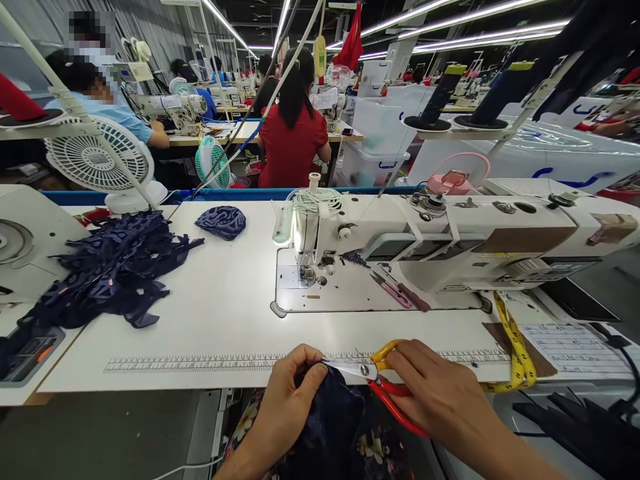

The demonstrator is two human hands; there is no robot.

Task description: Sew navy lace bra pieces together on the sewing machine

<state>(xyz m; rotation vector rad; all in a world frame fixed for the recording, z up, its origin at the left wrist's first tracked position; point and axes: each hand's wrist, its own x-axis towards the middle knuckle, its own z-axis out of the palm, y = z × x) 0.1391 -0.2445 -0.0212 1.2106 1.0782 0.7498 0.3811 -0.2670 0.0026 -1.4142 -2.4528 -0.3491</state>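
My left hand (293, 400) pinches the top edge of a dark navy piece of fabric (333, 413), which hangs down over my lap at the table's front edge. Scissors (365, 369) with one yellow and one red handle are in my right hand (440, 387). Their blades point left and reach the fabric's edge beside my left fingertips. Whether the blades are cutting into the cloth I cannot tell. Just beyond both hands, a printed ruler scale (200, 363) runs along the white table (210, 300).
A sewing machine (400, 227) stands behind my hands, with pink-handled snips (393, 290) on its bed. Navy fabric strips (115, 267) are heaped at left, near a small navy bundle (223, 221). A yellow tape measure (515, 347) lies at right. People sit at machines beyond.
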